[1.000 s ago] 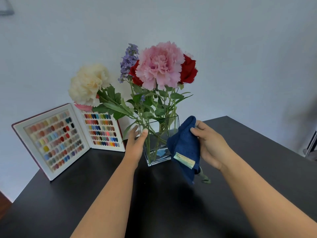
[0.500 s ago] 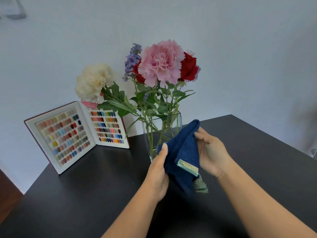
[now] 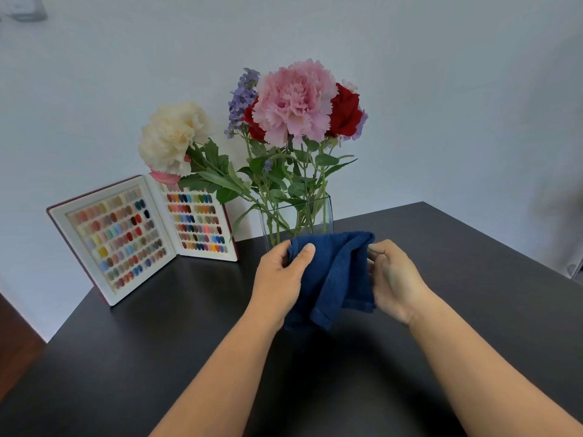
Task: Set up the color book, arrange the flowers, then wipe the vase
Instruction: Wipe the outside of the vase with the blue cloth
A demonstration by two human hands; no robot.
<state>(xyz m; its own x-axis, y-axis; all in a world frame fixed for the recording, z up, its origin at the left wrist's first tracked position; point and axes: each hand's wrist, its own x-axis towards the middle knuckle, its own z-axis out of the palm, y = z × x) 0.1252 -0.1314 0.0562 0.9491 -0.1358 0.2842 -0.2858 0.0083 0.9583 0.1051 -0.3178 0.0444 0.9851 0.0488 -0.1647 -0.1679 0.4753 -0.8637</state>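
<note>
A square clear glass vase (image 3: pixel 325 212) stands at the back of the black table (image 3: pixel 157 342), holding pink, red, purple and cream flowers (image 3: pixel 293 102). A dark blue cloth (image 3: pixel 334 272) hangs in front of the vase and hides its lower half. My left hand (image 3: pixel 279 282) pinches the cloth's left top corner, thumb over the fabric. My right hand (image 3: pixel 394 279) grips its right edge. The open color book (image 3: pixel 126 238) stands upright to the left against the wall, showing rows of colored nail samples.
A pale wall rises right behind the table. The table's left edge drops to a wooden floor (image 3: pixel 15 348). At the far right edge sits part of a metal object (image 3: pixel 575 269).
My left hand left the vase rim and took hold of the cloth. Both hands now spread the cloth wider in front of the vase, and its label no longer shows.
</note>
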